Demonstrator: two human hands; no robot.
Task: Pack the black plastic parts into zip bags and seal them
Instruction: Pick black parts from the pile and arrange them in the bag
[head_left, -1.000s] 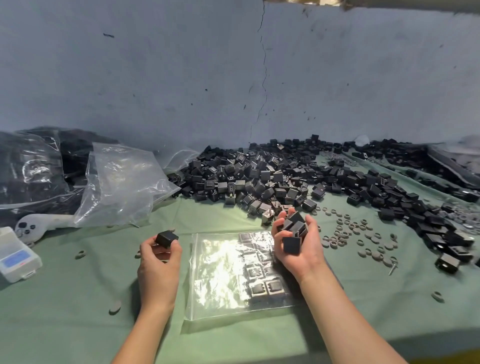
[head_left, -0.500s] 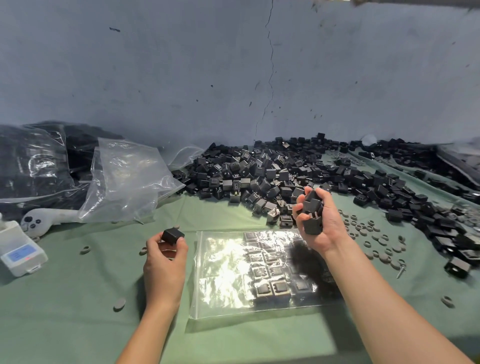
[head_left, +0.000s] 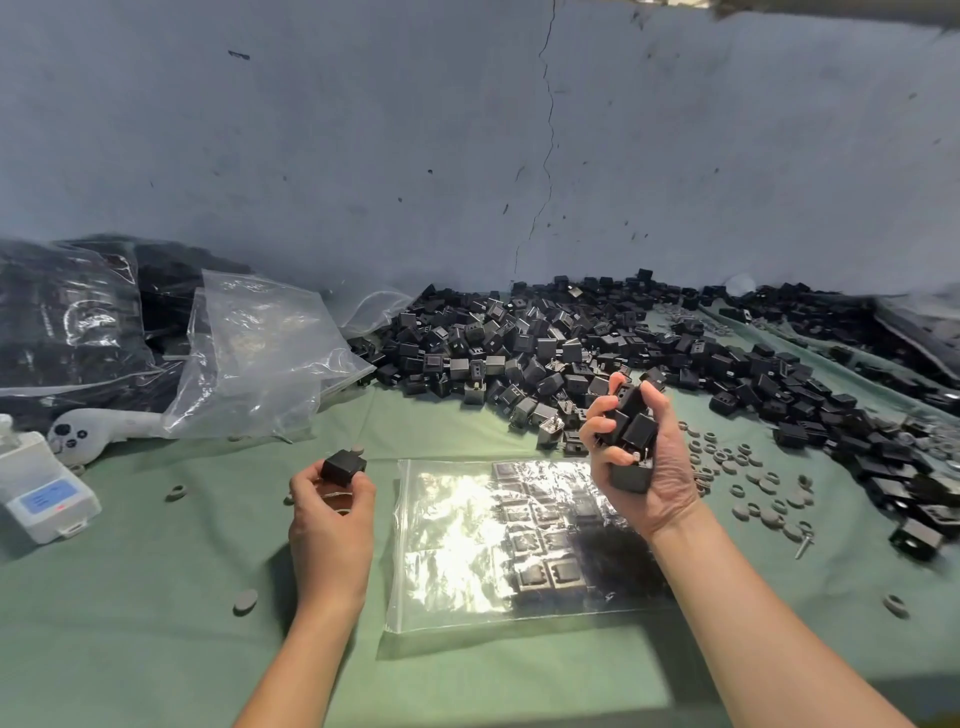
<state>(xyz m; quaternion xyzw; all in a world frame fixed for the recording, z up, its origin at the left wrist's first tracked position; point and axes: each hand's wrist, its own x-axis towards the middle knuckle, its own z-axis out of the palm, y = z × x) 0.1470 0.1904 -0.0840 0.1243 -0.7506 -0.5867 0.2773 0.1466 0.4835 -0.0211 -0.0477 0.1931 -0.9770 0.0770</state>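
— What covers the worktop (head_left: 130, 623)?
— A green cloth, running back to a blue-grey wall with a long vertical crack (head_left: 545, 156).

— Where are the small black plastic cube-shaped parts (head_left: 519, 353)?
— Heaped along the rear edge, spreading toward the right edge. Some already lie in the clear flat zip bag (head_left: 519, 545) near the front edge.

— The hands?
— The left hand (head_left: 332, 514) pinches a single black part (head_left: 343, 466) at its fingertips. The right hand (head_left: 644, 467), curled half closed, cradles a handful of black parts (head_left: 631, 431) above the bag's far right corner.

— Anything else?
— Crumpled clear bags (head_left: 260, 353) and a white device with a blue screen (head_left: 44, 493) at the left edge; grey rings (head_left: 753, 483) toward the right.
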